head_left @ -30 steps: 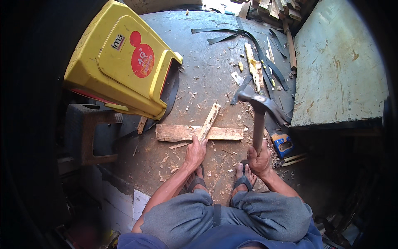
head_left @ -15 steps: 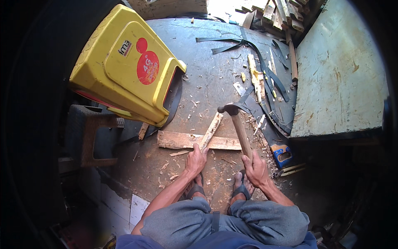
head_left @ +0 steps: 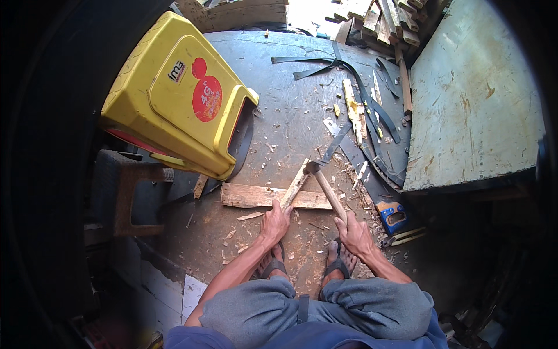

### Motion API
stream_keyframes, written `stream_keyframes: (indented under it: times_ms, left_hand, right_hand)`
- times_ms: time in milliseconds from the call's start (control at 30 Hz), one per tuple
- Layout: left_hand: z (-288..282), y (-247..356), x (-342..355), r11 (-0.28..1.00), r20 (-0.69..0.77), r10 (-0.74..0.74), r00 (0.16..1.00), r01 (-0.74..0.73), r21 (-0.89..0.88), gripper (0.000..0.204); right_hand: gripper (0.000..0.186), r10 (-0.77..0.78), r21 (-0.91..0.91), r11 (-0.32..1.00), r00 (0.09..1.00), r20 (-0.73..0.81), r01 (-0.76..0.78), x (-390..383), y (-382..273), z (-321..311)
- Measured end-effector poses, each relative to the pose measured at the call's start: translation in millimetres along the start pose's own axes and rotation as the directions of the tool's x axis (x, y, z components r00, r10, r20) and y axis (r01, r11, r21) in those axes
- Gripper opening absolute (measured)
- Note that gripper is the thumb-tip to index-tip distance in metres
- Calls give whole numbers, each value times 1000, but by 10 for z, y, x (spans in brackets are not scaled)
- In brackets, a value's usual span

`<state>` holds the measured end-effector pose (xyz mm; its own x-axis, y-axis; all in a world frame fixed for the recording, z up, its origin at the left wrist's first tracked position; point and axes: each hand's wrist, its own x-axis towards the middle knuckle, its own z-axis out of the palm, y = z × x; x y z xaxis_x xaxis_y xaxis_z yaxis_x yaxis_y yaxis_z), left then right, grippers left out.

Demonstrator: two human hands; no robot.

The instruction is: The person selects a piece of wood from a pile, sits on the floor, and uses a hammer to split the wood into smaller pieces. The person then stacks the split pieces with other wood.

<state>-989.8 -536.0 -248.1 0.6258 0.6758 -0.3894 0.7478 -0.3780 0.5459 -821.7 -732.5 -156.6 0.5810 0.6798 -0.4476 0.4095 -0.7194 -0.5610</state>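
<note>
My left hand (head_left: 275, 224) grips a narrow pale wooden stick (head_left: 294, 188), which angles up and right across a flat rough board (head_left: 244, 195) lying crosswise on the floor. My right hand (head_left: 356, 235) is closed on the wooden handle of a hammer (head_left: 329, 190). The hammer's dark head is down at the far part of the stick, touching it or just above it; I cannot tell which. Small chips and splinters lie around the board and by my sandalled feet.
A yellow plastic bin (head_left: 157, 110) and a dark stool (head_left: 125, 198) stand left. Right are a pale panel (head_left: 474, 110), a saw (head_left: 390, 212) with blue handle and pliers (head_left: 407, 235). Black straps (head_left: 378, 107), wood scraps (head_left: 353, 104) and a plank pile (head_left: 386, 17) lie beyond.
The hammer has swung down and to the left from its raised position onto the stick's far part, my right hand moving slightly left. My left hand stays on the stick, a little lower in view.
</note>
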Motion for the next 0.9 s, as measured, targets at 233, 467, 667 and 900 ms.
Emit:
stream_keyframes:
  times_ms: [233,467,667,900]
  left_hand:
    - [-56,84,39,999,64,-35,997,34,18,45]
    - [-4,46,-2,1000,61,-10,998,10,-1,44]
    - [7,-86,118,998,17,21,1000,-20,-68,50]
    - [-654,-9,-66,392,476,97,874,406,-825,56]
  right_hand:
    - [30,-111,-205,973,994,6,110,-63,159,151]
    - [33,-240,-18,971,959,-150,240,-114,142,158]
    - [36,11,212,977,986,-166,25,-113,37,67]
    - [42,108,193,977,991,-85,-90,-116,497,173]
